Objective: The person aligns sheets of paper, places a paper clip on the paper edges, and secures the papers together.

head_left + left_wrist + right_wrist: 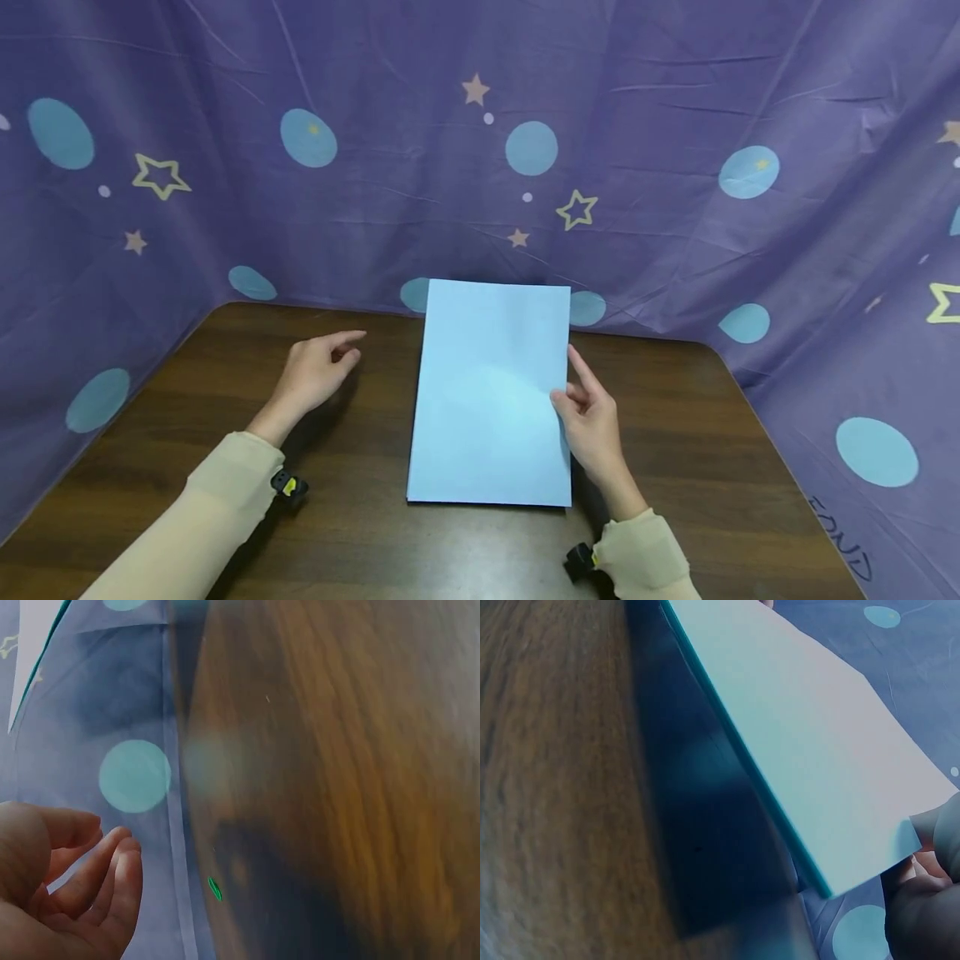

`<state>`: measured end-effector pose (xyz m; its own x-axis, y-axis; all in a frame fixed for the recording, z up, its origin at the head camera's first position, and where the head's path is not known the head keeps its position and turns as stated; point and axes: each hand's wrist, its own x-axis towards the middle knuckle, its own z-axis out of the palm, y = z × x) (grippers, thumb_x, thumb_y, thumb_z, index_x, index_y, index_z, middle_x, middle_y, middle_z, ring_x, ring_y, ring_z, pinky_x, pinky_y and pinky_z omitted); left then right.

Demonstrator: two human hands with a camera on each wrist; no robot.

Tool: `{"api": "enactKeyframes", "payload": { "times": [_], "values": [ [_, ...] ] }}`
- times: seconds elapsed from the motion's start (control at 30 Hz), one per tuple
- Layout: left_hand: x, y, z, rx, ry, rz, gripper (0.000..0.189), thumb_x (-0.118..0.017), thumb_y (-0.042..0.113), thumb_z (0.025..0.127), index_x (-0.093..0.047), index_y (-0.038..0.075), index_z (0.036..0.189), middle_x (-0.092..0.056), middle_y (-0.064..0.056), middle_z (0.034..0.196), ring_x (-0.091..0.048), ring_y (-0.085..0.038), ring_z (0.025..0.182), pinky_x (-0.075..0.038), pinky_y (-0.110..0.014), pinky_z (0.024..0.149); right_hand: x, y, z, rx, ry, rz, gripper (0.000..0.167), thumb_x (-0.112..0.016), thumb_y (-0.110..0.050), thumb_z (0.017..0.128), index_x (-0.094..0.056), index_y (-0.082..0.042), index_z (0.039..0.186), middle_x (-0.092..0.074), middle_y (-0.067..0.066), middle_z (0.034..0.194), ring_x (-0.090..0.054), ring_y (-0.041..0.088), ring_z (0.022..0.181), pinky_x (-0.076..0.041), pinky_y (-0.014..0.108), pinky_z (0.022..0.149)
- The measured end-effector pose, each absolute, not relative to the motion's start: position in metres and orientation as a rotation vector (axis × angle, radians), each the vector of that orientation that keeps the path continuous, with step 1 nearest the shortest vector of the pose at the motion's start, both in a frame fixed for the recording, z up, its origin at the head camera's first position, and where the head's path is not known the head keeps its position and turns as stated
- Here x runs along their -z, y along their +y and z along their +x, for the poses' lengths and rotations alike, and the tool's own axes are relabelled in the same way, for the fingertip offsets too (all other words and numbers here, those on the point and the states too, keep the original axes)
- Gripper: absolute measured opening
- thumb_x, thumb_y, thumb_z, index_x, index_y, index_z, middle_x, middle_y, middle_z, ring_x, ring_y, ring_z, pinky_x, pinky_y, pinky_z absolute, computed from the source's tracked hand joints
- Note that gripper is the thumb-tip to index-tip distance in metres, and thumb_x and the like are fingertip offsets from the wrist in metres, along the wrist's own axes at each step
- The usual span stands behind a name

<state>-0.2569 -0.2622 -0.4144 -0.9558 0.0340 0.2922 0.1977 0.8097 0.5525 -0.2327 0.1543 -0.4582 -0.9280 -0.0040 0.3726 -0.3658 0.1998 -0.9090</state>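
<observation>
A light blue rectangular sheet (491, 392) is in the middle of the head view, its far end overlapping the curtain. The right wrist view shows this sheet (802, 742) at a slant beside the tabletop, with a thin teal border along one long side. My right hand (596, 425) pinches its right edge, thumb on the near face and the other fingers at or behind the edge. To the left of the sheet, my left hand (318, 371) hovers over the table, holding nothing. Its fingers (124, 900) are loosely bent, apart from the thumb.
A brown wood-grain table (352, 533) lies under both hands. Behind and around it hangs a purple curtain (405, 192) with blue dots and stars, meeting the table's back edge. Small black devices, such as the one at the left wrist (288, 485), are strapped over the cream sleeves (202, 517).
</observation>
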Motion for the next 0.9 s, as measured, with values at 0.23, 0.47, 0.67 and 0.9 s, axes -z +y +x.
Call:
{"api": "enactKeyframes", "payload": {
  "times": [0.23, 0.47, 0.67, 0.9],
  "values": [
    [0.415, -0.279, -0.263, 0.773, -2.835, -0.173, 0.038, -0.066, 0.012, 0.104, -0.068, 0.004, 0.141, -0.074, -0.023, 0.124, -0.069, -0.045, 0.113, -0.050, -0.064, 0.098, 0.456, 0.151, -0.234, -1.739, -2.208, 0.351, 0.079, -0.069, 0.007, 0.099, -0.047, -0.038, 0.160, -0.050, 0.005, 0.072, -0.038, 0.009, 0.060, -0.037, 0.019, 0.057],
    [0.421, -0.282, -0.272, 0.730, -2.976, -0.216, 0.039, -0.071, 0.012, 0.101, -0.068, -0.002, 0.137, -0.068, -0.026, 0.135, -0.061, -0.051, 0.126, -0.047, -0.067, 0.104, 0.456, 0.151, -0.234, -1.712, -2.225, 0.320, 0.078, -0.070, 0.006, 0.099, -0.047, -0.036, 0.160, -0.056, 0.006, 0.077, -0.042, 0.010, 0.063, -0.039, 0.019, 0.058],
    [0.425, -0.279, -0.280, 0.669, -2.974, -0.244, 0.038, -0.072, 0.009, 0.099, -0.069, -0.004, 0.135, -0.069, -0.027, 0.133, -0.059, -0.052, 0.127, -0.044, -0.068, 0.108, 0.458, 0.152, -0.234, -1.701, -2.236, 0.308, 0.077, -0.069, 0.005, 0.100, -0.048, -0.041, 0.159, -0.059, 0.008, 0.079, -0.045, 0.012, 0.065, -0.040, 0.020, 0.059],
    [0.430, -0.276, -0.286, 0.581, -2.993, -0.257, 0.037, -0.074, 0.006, 0.097, -0.070, -0.005, 0.132, -0.070, -0.028, 0.128, -0.062, -0.051, 0.123, -0.048, -0.065, 0.104, 0.460, 0.152, -0.234, -1.662, -2.239, 0.318, 0.077, -0.069, 0.007, 0.099, -0.049, -0.036, 0.159, -0.064, 0.009, 0.081, -0.048, 0.014, 0.066, -0.043, 0.020, 0.059]
  ]
}}
